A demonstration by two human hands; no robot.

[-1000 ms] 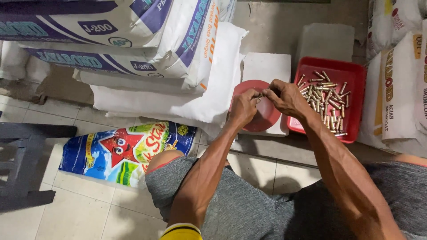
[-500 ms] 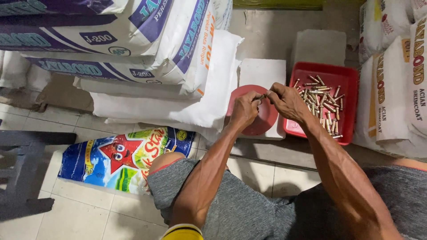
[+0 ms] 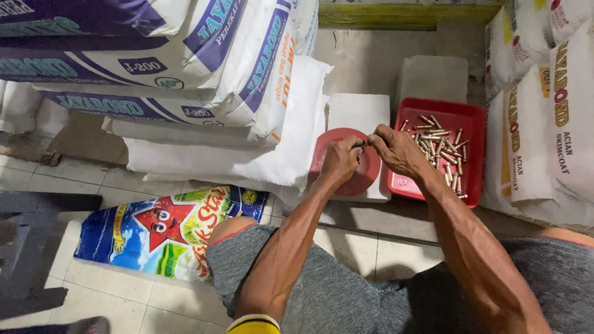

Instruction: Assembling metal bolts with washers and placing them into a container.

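Item pinched between left hand (image 3: 339,162) and right hand (image 3: 396,150) too small to tell.

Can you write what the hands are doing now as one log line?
left hand + right hand: fingertips pinched together | over: red round lid | beside: red tray of small metal pieces

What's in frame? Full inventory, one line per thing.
Red rectangular plastic tray: one, right of centre on the ledge.
Small brass-coloured metal pieces: many, loose in the tray.
Round red plastic lid: one, on a white block, beneath the hands.
White rectangular blocks: two, on the ledge.
White and purple stacked sacks: several, upper left.
White sacks with orange print: several, right edge.
Colourful flat printed bag: one, on the tiled floor.
Left hand: fingertips pinched against the right's.
Right hand: pinching something too small to identify.
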